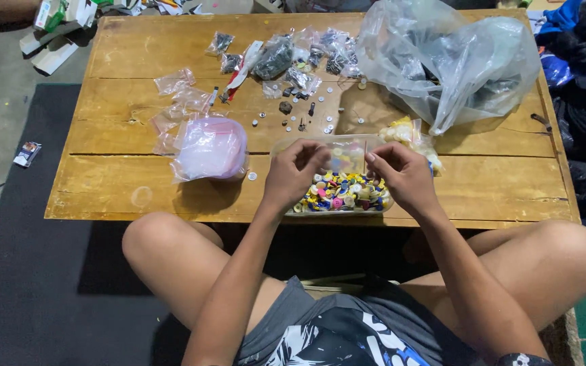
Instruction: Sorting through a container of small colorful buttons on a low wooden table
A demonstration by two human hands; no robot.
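A clear plastic tub [347, 146] full of small coloured plastic pieces [344, 193] sits at the near edge of a low wooden table [137, 183]. My left hand [293, 173] hovers over its left side with the fingers curled together; whether it pinches a small piece I cannot tell. My right hand [401, 176] is over the tub's right side, fingertips drawn toward the left hand. A small bag of pale yellow pieces [408, 132] lies just behind my right hand.
A pink-tinted plastic bag [210, 148] lies left of the tub. Small clear bags of dark parts [276, 57] and loose washers and screws [300, 112] are spread mid-table. A big crumpled clear bag [449, 61] fills the far right. My bare knees frame the table's near edge.
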